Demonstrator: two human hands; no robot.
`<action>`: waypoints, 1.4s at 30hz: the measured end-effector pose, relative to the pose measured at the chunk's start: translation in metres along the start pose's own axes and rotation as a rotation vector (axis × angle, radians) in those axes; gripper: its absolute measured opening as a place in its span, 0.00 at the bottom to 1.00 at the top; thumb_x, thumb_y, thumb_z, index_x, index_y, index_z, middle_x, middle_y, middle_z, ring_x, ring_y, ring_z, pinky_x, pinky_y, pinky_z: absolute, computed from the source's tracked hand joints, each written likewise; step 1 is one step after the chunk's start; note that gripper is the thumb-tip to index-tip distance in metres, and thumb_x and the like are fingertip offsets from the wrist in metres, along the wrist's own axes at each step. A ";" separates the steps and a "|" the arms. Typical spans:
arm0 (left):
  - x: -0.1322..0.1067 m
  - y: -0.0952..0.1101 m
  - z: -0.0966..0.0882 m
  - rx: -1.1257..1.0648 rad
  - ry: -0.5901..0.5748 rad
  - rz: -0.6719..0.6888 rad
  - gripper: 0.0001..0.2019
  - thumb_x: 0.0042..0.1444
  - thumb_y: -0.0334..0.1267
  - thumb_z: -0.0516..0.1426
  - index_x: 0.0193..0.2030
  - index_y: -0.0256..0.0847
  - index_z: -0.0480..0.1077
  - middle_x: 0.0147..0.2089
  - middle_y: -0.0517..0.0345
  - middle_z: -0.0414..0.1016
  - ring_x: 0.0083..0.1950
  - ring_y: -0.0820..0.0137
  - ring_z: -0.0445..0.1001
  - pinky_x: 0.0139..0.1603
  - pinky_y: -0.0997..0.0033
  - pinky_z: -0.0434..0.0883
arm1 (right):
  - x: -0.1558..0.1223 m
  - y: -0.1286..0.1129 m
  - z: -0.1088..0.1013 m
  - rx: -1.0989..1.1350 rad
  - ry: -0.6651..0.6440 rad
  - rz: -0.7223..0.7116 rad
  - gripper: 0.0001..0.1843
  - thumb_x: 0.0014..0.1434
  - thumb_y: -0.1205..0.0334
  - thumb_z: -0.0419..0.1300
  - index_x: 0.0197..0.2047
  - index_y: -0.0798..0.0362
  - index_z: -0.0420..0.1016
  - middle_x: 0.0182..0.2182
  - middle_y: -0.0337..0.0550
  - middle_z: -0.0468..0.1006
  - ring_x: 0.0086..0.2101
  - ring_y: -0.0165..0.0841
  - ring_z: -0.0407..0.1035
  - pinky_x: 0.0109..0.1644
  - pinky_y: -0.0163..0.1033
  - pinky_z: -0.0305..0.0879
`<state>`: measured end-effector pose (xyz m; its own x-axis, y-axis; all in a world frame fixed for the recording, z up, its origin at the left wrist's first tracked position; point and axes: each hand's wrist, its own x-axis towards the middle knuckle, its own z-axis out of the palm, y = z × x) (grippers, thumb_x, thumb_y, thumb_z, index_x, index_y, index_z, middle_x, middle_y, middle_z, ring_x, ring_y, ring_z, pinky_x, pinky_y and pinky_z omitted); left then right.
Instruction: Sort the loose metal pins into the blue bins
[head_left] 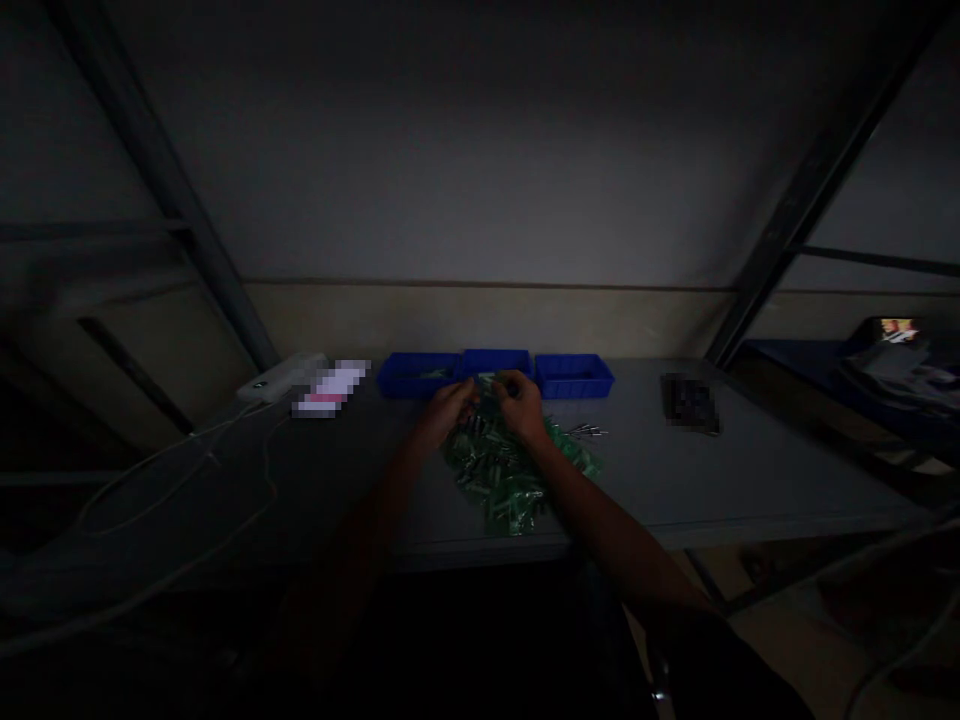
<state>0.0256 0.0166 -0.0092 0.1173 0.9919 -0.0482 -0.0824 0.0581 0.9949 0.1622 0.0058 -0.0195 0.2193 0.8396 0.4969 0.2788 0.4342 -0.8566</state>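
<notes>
A pile of small green circuit boards (510, 478) lies on the grey table (750, 470) in front of me. My left hand (448, 408) and my right hand (523, 403) meet just above the far end of the pile, fingers curled together around a small green piece (487, 384) held between them. The light is dim, so the fingertips are hard to make out. Right behind the hands stand three blue trays in a row, the left tray (415, 375), the middle tray (496, 360) and the right tray (574, 375).
A few small metal parts (589, 431) lie right of the pile. A white power strip (281, 378) with cables sits at the back left, beside a blurred white-pink item (331, 388). A dark blurred object (690, 402) lies at the right. Metal shelf posts stand on both sides.
</notes>
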 end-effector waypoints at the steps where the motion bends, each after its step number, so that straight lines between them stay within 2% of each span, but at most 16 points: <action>1: 0.000 0.001 0.000 -0.026 0.005 -0.025 0.19 0.44 0.54 0.59 0.28 0.37 0.68 0.26 0.58 0.70 0.20 0.77 0.63 0.21 0.76 0.55 | -0.001 -0.001 -0.001 -0.025 -0.016 -0.036 0.08 0.50 0.60 0.56 0.33 0.54 0.72 0.32 0.42 0.75 0.35 0.33 0.67 0.42 0.39 0.62; 5: 0.001 0.006 -0.005 -0.140 0.035 -0.063 0.21 0.47 0.57 0.56 0.28 0.36 0.70 0.27 0.54 0.72 0.24 0.73 0.68 0.23 0.75 0.61 | -0.002 -0.005 -0.004 -0.119 -0.123 -0.169 0.04 0.49 0.63 0.58 0.31 0.51 0.74 0.35 0.43 0.77 0.42 0.36 0.67 0.50 0.43 0.59; 9: 0.002 0.005 -0.009 -0.210 0.001 0.034 0.12 0.43 0.41 0.62 0.32 0.36 0.71 0.32 0.53 0.74 0.32 0.71 0.72 0.32 0.74 0.68 | -0.001 -0.006 -0.005 -0.175 -0.228 -0.300 0.07 0.49 0.68 0.58 0.29 0.48 0.75 0.35 0.40 0.77 0.49 0.38 0.63 0.57 0.48 0.54; 12: 0.003 0.003 -0.009 -0.199 0.014 0.071 0.18 0.36 0.30 0.63 0.39 0.38 0.70 0.36 0.55 0.73 0.36 0.70 0.73 0.36 0.73 0.69 | -0.001 -0.002 -0.004 -0.239 -0.255 -0.333 0.11 0.46 0.73 0.56 0.30 0.48 0.76 0.40 0.41 0.75 0.52 0.38 0.58 0.58 0.49 0.52; 16: 0.001 0.004 -0.007 -0.205 0.068 0.134 0.27 0.34 0.28 0.63 0.46 0.40 0.67 0.42 0.53 0.73 0.39 0.68 0.74 0.38 0.69 0.69 | -0.002 0.003 -0.002 -0.296 -0.173 -0.270 0.14 0.44 0.74 0.55 0.31 0.50 0.77 0.46 0.44 0.68 0.50 0.39 0.58 0.56 0.48 0.54; 20: -0.001 0.007 -0.005 -0.203 0.049 0.244 0.22 0.34 0.34 0.64 0.42 0.37 0.70 0.40 0.53 0.75 0.42 0.65 0.73 0.44 0.66 0.67 | -0.001 -0.002 -0.003 -0.242 -0.110 -0.132 0.05 0.49 0.65 0.58 0.27 0.52 0.76 0.35 0.43 0.70 0.41 0.36 0.63 0.49 0.43 0.58; 23: -0.003 0.006 -0.005 -0.136 0.033 0.269 0.19 0.32 0.38 0.65 0.35 0.36 0.73 0.35 0.53 0.76 0.41 0.64 0.73 0.45 0.65 0.66 | 0.000 -0.010 -0.005 -0.143 -0.164 0.030 0.19 0.54 0.49 0.54 0.23 0.54 0.72 0.23 0.38 0.68 0.30 0.31 0.63 0.39 0.37 0.60; 25: -0.005 0.005 -0.005 -0.043 -0.002 0.298 0.16 0.33 0.40 0.66 0.32 0.36 0.74 0.32 0.54 0.75 0.38 0.64 0.73 0.45 0.64 0.66 | -0.001 -0.012 -0.006 -0.069 -0.221 0.117 0.26 0.55 0.42 0.48 0.20 0.55 0.69 0.18 0.35 0.64 0.24 0.29 0.60 0.31 0.34 0.57; 28: -0.008 0.004 -0.003 0.122 -0.086 0.434 0.11 0.35 0.39 0.65 0.27 0.37 0.75 0.34 0.54 0.74 0.40 0.64 0.72 0.46 0.64 0.67 | 0.000 -0.012 -0.005 -0.004 -0.281 0.137 0.27 0.54 0.41 0.48 0.19 0.54 0.67 0.15 0.33 0.61 0.21 0.27 0.56 0.27 0.33 0.51; 31: -0.011 0.004 0.000 0.206 -0.136 0.530 0.08 0.37 0.39 0.65 0.26 0.38 0.75 0.36 0.52 0.73 0.41 0.64 0.72 0.47 0.66 0.67 | 0.002 -0.006 -0.004 0.019 -0.260 0.103 0.22 0.53 0.46 0.51 0.22 0.55 0.70 0.17 0.34 0.65 0.22 0.27 0.58 0.27 0.32 0.52; 33: -0.010 0.003 0.001 0.210 -0.114 0.505 0.10 0.38 0.41 0.64 0.29 0.39 0.75 0.34 0.53 0.74 0.40 0.65 0.72 0.45 0.67 0.67 | 0.003 -0.003 -0.004 0.032 -0.201 0.064 0.20 0.53 0.49 0.51 0.25 0.56 0.73 0.20 0.35 0.69 0.24 0.28 0.61 0.29 0.33 0.55; 36: -0.004 0.001 0.000 0.161 0.011 0.374 0.16 0.41 0.49 0.62 0.30 0.39 0.74 0.29 0.55 0.75 0.32 0.67 0.71 0.36 0.70 0.67 | 0.002 -0.003 -0.004 -0.009 -0.145 -0.030 0.18 0.55 0.52 0.51 0.32 0.55 0.76 0.26 0.39 0.75 0.28 0.31 0.65 0.33 0.35 0.59; 39: 0.005 -0.001 -0.004 0.100 0.090 0.164 0.24 0.44 0.60 0.56 0.25 0.36 0.72 0.23 0.55 0.72 0.23 0.72 0.67 0.25 0.72 0.62 | -0.002 -0.005 -0.004 -0.103 -0.168 -0.129 0.16 0.56 0.56 0.51 0.38 0.53 0.77 0.30 0.41 0.78 0.29 0.33 0.68 0.36 0.37 0.62; 42: 0.010 -0.005 -0.009 0.074 0.091 0.056 0.25 0.45 0.61 0.54 0.22 0.36 0.71 0.19 0.56 0.69 0.18 0.75 0.63 0.21 0.74 0.57 | -0.006 -0.006 -0.002 -0.177 -0.235 -0.196 0.14 0.55 0.63 0.52 0.40 0.50 0.77 0.33 0.41 0.79 0.30 0.35 0.70 0.38 0.39 0.63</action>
<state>0.0184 0.0269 -0.0152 0.0240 0.9997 0.0033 -0.0123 -0.0030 0.9999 0.1610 -0.0029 -0.0169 -0.0698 0.8072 0.5861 0.4561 0.5483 -0.7009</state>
